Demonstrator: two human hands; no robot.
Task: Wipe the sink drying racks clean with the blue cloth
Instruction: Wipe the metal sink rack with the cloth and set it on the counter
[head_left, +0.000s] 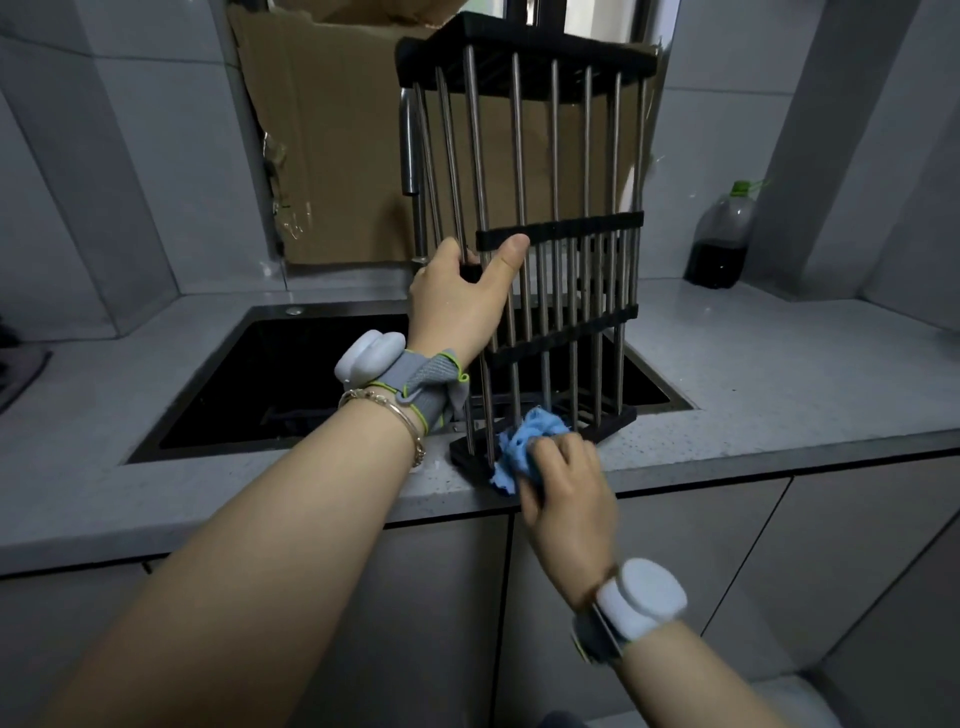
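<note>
I see drying rack (558, 228) stood on end at tabletop (753, 364) front edge, beside sink (291, 374). Left hand (457, 306) fingers curl round rods mid-height. Right hand (563, 483) fingers pinch bunched blue cloth (524, 441) against lowest rods. Wiping in hand, I judge; next: stroke cloth up rods.

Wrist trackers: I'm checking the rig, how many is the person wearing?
2: the left tracker on the left wrist; the right tracker on the right wrist. None seems hidden.
</note>
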